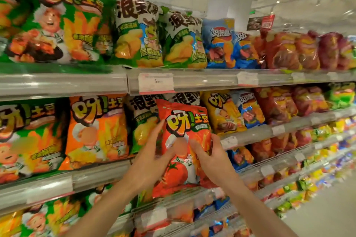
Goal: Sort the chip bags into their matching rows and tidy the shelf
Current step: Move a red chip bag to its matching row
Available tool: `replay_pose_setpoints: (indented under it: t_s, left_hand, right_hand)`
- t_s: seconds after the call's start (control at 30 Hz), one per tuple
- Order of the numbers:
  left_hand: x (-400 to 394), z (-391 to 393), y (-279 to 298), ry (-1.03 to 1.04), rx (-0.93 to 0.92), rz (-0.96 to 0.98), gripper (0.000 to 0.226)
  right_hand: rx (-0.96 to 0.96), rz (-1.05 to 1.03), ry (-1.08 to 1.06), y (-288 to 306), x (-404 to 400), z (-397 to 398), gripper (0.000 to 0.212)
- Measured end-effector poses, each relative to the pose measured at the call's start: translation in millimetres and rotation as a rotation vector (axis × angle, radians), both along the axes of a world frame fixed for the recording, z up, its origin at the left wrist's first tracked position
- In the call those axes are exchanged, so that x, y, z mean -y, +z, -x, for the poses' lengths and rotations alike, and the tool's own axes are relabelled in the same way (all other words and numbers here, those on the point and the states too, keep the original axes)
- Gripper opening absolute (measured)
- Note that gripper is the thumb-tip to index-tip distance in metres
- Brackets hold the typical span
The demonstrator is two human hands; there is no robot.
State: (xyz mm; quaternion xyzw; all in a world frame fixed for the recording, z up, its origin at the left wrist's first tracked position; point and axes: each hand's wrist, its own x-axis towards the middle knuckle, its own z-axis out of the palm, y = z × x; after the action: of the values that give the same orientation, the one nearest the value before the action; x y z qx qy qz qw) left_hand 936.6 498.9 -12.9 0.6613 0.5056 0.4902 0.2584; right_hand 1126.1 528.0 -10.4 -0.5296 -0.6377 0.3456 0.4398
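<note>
I see both hands on the red bag [185,140], held upright in front of the middle shelf [100,173], over its front edge, covering the green-and-white bags [142,119] behind it. My left hand [152,158] presses the bag's left side with fingers spread and partly curled on it. My right hand [210,154] grips the right side, thumb across the front. The orange bag [96,129] stands to the left, the yellow bag [221,111] to the right.
</note>
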Motion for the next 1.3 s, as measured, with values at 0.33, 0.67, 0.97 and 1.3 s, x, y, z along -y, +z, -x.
replay_pose_setpoints:
  t_s: [0.33,0.67,0.97,1.3]
  left_hand:
    - [-48.4,-60.6,-4.8,0.108,0.075,0.001,0.082]
    - [-94.6,-174.9,-1.9,0.433,0.118,-0.084,0.077]
    - [-95.5,-198.1,9.0,0.523,0.168,-0.051,0.078]
    - [-77.5,-180.9,11.5,0.540,0.121,-0.050,0.075]
  right_hand:
    - [-0.009,-0.019,0.109,-2.1,-78.1,-51.4,0.043]
    - [0.255,-0.357,0.204,14.8,-160.8,-147.5,0.086]
    - [0.362,-0.189,0.025,5.7,-262.2,-175.6,0.073]
    - [0.189,-0.263,0.008,2.3,-257.0,-164.7,0.063]
